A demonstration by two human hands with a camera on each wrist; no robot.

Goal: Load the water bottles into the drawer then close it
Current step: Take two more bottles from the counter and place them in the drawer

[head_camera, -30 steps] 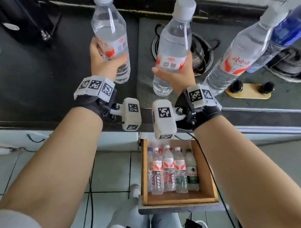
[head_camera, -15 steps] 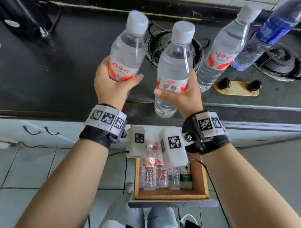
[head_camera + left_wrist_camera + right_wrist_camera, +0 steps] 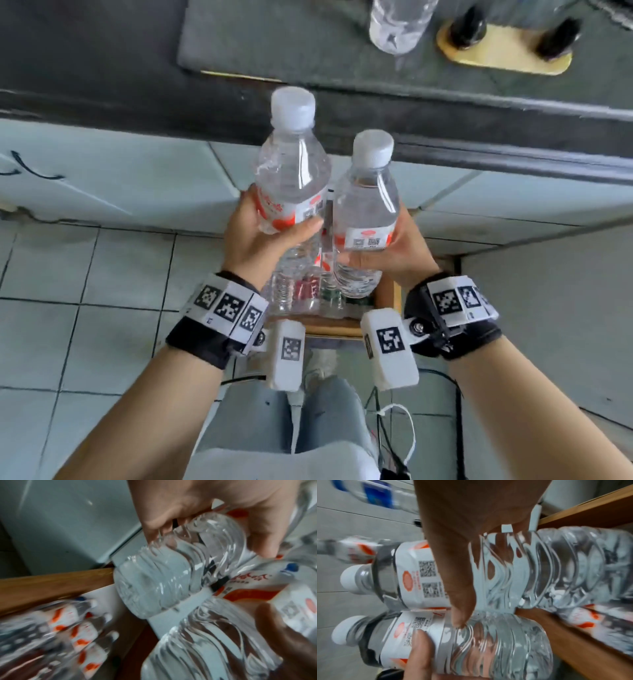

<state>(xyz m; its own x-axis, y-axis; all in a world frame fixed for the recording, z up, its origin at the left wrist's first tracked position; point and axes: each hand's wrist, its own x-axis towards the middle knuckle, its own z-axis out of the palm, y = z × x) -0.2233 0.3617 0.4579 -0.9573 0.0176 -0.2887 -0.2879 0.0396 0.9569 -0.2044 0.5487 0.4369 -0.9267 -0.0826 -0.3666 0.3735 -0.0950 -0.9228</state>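
Observation:
In the head view my left hand (image 3: 263, 240) grips a clear water bottle (image 3: 294, 178) with a white cap and a red-and-white label. My right hand (image 3: 402, 255) grips a second, like bottle (image 3: 368, 205). Both are held upright and side by side, nearly touching, over the open wooden drawer (image 3: 388, 294). Several bottles (image 3: 308, 294) lie in the drawer, partly hidden by the held ones. The left wrist view shows the left bottle's ribbed base (image 3: 163, 574) above the drawer's side (image 3: 51, 582). The right wrist view shows my thumb across the right bottle (image 3: 530, 568).
On the dark counter (image 3: 102, 68) stands another clear bottle (image 3: 397, 24), beside a yellow plate with two black stove knobs (image 3: 503, 51). A blue-labelled bottle (image 3: 376, 493) shows blurred in the right wrist view. Pale cabinet fronts (image 3: 120, 178) flank the drawer; tiled floor and cables lie below.
Both hands have carried their bottles from over the counter back and down, and they now hang close together above the open drawer. The view has tilted downward.

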